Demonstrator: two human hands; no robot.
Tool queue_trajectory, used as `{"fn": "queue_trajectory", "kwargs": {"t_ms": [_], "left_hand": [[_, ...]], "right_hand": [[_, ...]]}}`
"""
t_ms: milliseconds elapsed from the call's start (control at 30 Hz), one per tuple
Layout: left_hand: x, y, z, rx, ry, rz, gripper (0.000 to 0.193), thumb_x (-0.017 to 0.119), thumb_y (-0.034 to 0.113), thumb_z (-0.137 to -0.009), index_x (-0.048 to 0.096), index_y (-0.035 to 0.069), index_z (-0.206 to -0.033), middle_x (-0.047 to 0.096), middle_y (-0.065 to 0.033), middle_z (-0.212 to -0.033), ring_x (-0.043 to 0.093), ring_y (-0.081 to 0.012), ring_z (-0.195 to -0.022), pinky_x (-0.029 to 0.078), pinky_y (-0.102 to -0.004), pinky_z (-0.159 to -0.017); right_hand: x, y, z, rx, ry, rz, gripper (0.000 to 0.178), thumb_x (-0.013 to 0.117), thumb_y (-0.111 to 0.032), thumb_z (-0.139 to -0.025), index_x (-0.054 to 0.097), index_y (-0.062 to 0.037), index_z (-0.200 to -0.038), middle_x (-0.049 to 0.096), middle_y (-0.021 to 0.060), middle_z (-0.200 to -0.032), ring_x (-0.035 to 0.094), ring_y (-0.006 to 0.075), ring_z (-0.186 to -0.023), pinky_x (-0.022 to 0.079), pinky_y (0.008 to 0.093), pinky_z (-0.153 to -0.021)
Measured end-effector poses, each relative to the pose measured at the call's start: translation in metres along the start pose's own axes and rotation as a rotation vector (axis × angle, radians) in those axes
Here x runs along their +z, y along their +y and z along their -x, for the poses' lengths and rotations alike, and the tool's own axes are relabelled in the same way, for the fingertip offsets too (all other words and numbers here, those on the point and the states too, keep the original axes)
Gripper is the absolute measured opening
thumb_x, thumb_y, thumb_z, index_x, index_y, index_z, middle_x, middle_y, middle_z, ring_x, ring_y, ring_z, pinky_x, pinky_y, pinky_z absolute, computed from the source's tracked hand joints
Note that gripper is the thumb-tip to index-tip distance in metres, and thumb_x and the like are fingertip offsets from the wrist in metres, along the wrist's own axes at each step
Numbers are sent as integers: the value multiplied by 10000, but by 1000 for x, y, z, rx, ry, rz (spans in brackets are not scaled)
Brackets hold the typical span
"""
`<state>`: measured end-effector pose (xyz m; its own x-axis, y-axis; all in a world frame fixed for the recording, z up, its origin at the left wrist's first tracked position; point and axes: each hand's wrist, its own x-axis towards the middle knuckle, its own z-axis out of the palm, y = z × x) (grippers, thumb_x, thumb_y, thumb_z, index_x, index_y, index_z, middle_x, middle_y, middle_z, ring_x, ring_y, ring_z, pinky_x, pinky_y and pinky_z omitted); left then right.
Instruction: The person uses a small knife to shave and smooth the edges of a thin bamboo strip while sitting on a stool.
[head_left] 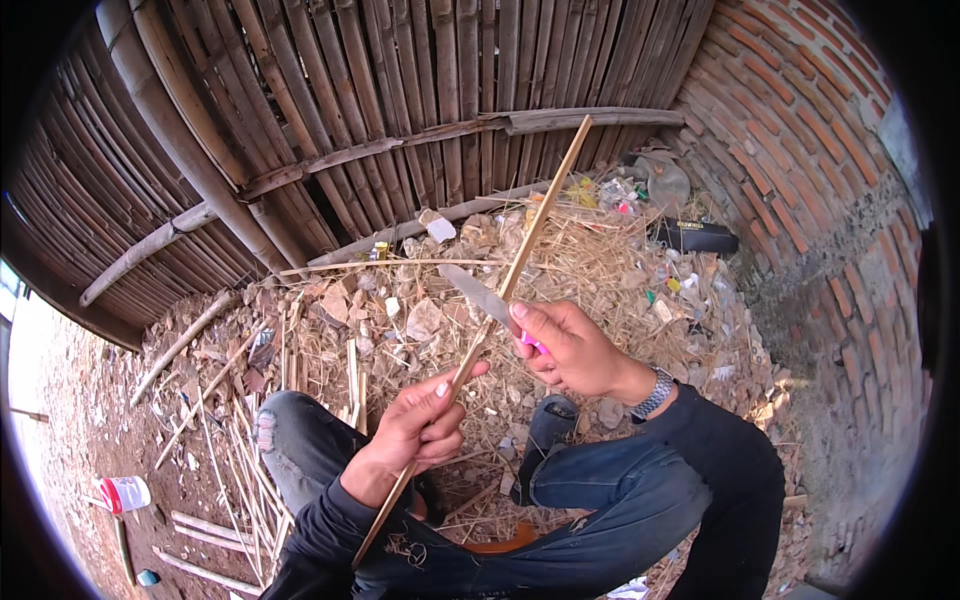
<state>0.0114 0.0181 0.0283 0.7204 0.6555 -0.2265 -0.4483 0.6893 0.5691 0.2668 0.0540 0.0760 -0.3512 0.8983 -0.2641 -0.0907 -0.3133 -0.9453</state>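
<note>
The left hand (420, 425) is clamped on a bamboo strip (520, 255) whose long axis runs from lap up-right toward the bamboo wall (400, 90). The right hand (570, 350) grips a knife (480, 293), pink-handled it seems, with its blade laid across the strip just above the left hand.

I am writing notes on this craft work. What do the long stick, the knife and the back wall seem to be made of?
The long stick in the left hand looks like split bamboo: pale, straight, matte.
The knife in the right hand seems to have a grey, dull metal blade; its pink handle is probably plastic.
The back wall appears to be weathered bamboo poles, brownish and round.
</note>
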Motion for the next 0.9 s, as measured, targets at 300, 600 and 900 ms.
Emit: {"fn": "queue_trajectory", "kwargs": {"t_ms": [300, 600, 900], "left_hand": [[-10, -21, -8, 269, 125, -516, 479, 495, 208, -1124, 433, 32, -1566, 380, 69, -658, 340, -30, -535, 308, -218, -510], [-3, -29, -10, 396, 323, -962, 464, 555, 163, -1096, 486, -12, -1520, 518, 62, -777, 446, -13, -725, 405, -204, -639], [-8, -26, -6, 236, 80, -503, 457, 487, 189, -1126, 458, 22, -1550, 365, 73, -661, 326, -32, -532, 301, -230, -492]], "right_hand": [[14, -23, 5, -441, 323, 884, 426, 864, -408, -812, 686, -21, -803, 556, 75, -555, 545, 216, -477, 417, 361, -484], [14, -13, -2, -403, 188, 811, 256, 755, -239, -932, 716, 7, -873, 682, 180, -690, 667, 289, -568, 494, 379, -560], [-7, -6, -11, -306, -29, 591, 186, 721, -168, -947, 709, -9, -850, 528, -14, -567, 433, 73, -518, 376, 305, -505]]}}
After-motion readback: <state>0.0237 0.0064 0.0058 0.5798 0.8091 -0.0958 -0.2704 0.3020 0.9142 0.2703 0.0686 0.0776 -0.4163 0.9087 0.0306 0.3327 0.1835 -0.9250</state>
